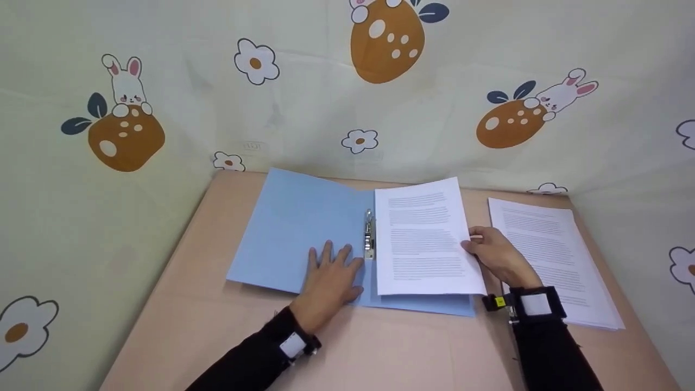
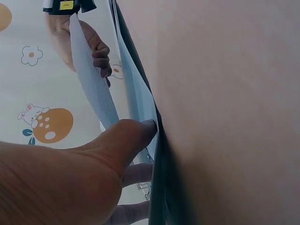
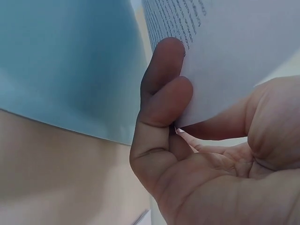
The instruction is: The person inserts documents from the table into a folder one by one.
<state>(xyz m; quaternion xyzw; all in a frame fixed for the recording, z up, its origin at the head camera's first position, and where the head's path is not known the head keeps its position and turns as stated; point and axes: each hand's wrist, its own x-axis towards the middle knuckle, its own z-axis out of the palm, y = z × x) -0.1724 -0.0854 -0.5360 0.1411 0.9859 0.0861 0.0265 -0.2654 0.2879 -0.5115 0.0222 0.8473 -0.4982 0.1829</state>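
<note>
A blue file folder lies opened flat, a metal clip along its spine. Fingers spread, my left hand presses on the folder's left cover near its lower edge, thumb towards the spine. Over the right cover is a printed sheet of paper, its right side lifted off the folder. My right hand pinches that right edge between thumb and fingers. In the right wrist view the fingers curl against the paper, with the blue cover beyond.
To the right, partly behind my right wrist, lies a stack of printed sheets. Folder and stack are on a pinkish-beige table. A cloth wall patterned with rabbits and flowers rises at the table's back and sides.
</note>
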